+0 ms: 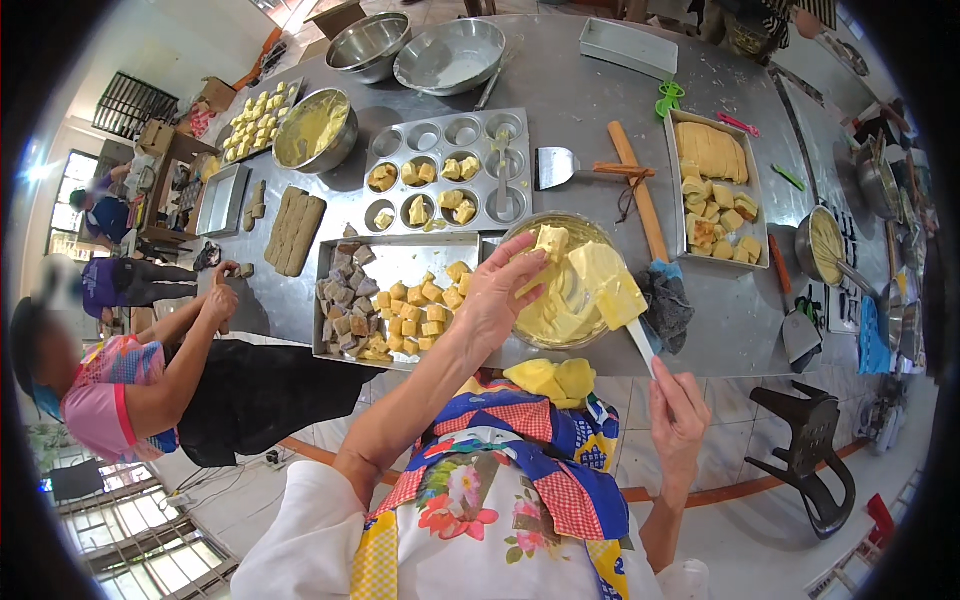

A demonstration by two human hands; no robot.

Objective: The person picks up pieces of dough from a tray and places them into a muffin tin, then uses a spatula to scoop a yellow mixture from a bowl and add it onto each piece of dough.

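Note:
My left hand [497,292] pinches a small yellow cake piece [549,242] coated in yellow cream, above a glass bowl [520,235] of cream. My right hand [676,412] grips the handle of a white spatula [618,292] whose blade carries cream over the bowl's right side. A rectangular metal tray [400,262] left of the bowl holds several yellow and brown cake cubes. Behind it stands a muffin tin [452,165] with cake pieces in some cups.
A person in a pink top and black apron [160,385] works at the table's left end. The metal table [580,110] carries steel bowls [450,55], a tray of yellow slices [715,180], a rolling pin [640,190] and a scraper [556,167]. A black plastic chair [815,450] stands right.

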